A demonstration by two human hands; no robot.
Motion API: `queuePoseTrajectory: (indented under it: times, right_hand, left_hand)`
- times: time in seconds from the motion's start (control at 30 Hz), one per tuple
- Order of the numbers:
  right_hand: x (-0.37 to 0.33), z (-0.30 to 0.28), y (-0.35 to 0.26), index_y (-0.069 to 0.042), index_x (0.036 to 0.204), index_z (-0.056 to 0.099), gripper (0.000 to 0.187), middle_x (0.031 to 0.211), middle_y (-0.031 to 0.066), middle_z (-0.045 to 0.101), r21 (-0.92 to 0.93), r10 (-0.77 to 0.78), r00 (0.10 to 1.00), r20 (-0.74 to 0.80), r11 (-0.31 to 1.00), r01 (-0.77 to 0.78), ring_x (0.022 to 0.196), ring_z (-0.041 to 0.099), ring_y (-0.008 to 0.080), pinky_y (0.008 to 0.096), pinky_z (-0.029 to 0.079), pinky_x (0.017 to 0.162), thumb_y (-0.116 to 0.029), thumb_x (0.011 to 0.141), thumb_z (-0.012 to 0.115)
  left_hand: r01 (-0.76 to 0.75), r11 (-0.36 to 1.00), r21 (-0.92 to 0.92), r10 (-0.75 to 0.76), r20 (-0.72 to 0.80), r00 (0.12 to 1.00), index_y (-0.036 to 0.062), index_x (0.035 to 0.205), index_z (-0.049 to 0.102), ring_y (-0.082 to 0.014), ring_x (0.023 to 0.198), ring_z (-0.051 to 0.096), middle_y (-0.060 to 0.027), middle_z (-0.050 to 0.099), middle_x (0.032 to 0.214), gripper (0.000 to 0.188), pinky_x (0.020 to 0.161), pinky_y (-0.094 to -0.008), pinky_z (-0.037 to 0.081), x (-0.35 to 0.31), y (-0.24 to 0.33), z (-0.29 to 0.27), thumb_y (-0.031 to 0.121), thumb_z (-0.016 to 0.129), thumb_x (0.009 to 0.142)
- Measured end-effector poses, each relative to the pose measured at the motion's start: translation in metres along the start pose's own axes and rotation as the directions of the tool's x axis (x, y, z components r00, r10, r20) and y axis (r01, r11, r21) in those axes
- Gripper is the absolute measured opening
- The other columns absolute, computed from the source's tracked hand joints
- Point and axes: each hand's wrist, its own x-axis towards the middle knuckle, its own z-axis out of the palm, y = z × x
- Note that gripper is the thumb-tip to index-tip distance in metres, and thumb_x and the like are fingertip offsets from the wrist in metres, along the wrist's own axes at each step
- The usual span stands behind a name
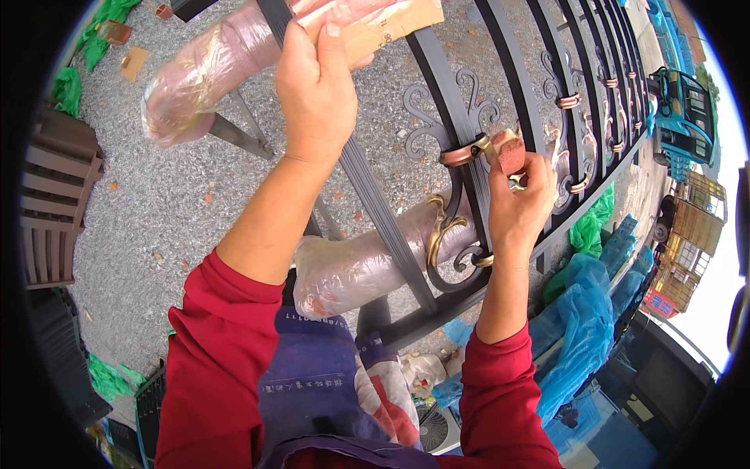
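Several black metal bars with scrolls form a railing panel (pixel 519 70) in front of me. My left hand (pixel 320 86) grips a flat tan piece of cardboard (pixel 406 19) with a pinkish surface, held over the bars at the top. Pinched in the fingers of my right hand (pixel 522 199) is a small reddish-brown sponge (pixel 512 156). It is at a gold-coloured ornament beside a copper-coloured collar (pixel 461 156) on one bar. Below and left of that hand is a gold-tinted scroll (pixel 441 234). My right fingertips partly hide the ornament.
Two plastic-wrapped supports (pixel 351 270) lie under the railing. Brown slatted panels (pixel 58 195) stand at the left. Blue plastic sheeting (pixel 582 320) and green netting (pixel 594 223) lie at the right. Farther off is a blue-green truck (pixel 687 117). The ground is grey gravel (pixel 148 211).
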Motion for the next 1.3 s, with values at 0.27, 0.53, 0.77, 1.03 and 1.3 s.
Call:
queuePoseTrajectory:
  times: [0.27, 0.53, 0.77, 1.03, 1.3]
  right_hand:
    - [-0.017, 0.01, -0.018, -0.008, 0.091, 0.063, 0.022, 0.089, 0.0078, 0.059, 0.017, -0.245, 0.969, 0.033, 0.969, 0.245, 0.089, 0.055, 0.0307, 0.0414, 0.039, 0.087, -0.008, 0.074, 0.077]
    - [-0.025, 0.008, -0.014, -0.012, 0.101, 0.069, 0.033, 0.09, 0.0067, 0.058, 0.124, -0.366, 0.929, 0.05, 0.926, 0.358, 0.089, 0.054, 0.0296, 0.0422, 0.038, 0.087, -0.009, 0.069, 0.079]
    - [-0.007, -0.01, 0.012, -0.012, 0.094, 0.068, 0.027, 0.088, 0.004, 0.058, 0.12, -0.225, 0.974, 0.004, 0.967, 0.223, 0.087, 0.053, 0.0276, 0.0413, 0.036, 0.084, -0.012, 0.071, 0.081]
    - [-0.022, 0.014, -0.01, -0.014, 0.1, 0.07, 0.032, 0.092, 0.0055, 0.06, 0.234, -0.47, 0.873, 0.133, 0.87, 0.433, 0.087, 0.052, 0.0292, 0.042, 0.037, 0.084, -0.006, 0.07, 0.076]
    - [0.019, -0.01, 0.015, -0.009, 0.102, 0.069, 0.021, 0.097, 0.0072, 0.063, 0.241, -0.385, 0.919, 0.087, 0.903, 0.356, 0.09, 0.053, 0.0303, 0.0409, 0.037, 0.083, -0.009, 0.081, 0.073]
  left_hand:
    - [-0.017, 0.996, 0.091, 0.012, 0.052, 0.999, -0.0042, 0.11, 0.052, -0.0212, 0.091, 0.072, -0.0157, 0.068, 0.108, 0.024, 0.075, -0.035, 0.065, 0.0, -0.004, -0.005, 0.019, 0.044, 0.11]
    - [0.006, 0.999, 0.048, -0.006, 0.001, 1.0, -0.0044, 0.113, 0.052, -0.0217, 0.09, 0.072, -0.0156, 0.067, 0.108, 0.025, 0.076, -0.0354, 0.065, 0.0, -0.001, 0.004, 0.019, 0.044, 0.11]
    - [0.005, 0.999, 0.037, -0.002, -0.076, 0.997, -0.0044, 0.115, 0.051, -0.0221, 0.094, 0.071, -0.0153, 0.066, 0.111, 0.024, 0.076, -0.0364, 0.065, -0.001, 0.001, 0.004, 0.017, 0.043, 0.109]
    - [0.007, 1.0, -0.021, -0.009, -0.104, 0.995, -0.0035, 0.118, 0.05, -0.0236, 0.096, 0.071, -0.0154, 0.064, 0.115, 0.023, 0.076, -0.0383, 0.066, 0.0, -0.004, 0.004, 0.016, 0.041, 0.109]
    - [0.067, 0.997, -0.024, -0.07, -0.127, 0.989, -0.0021, 0.122, 0.05, -0.0246, 0.098, 0.071, -0.0153, 0.065, 0.117, 0.027, 0.073, -0.0383, 0.067, -0.001, 0.004, 0.002, 0.019, 0.041, 0.109]
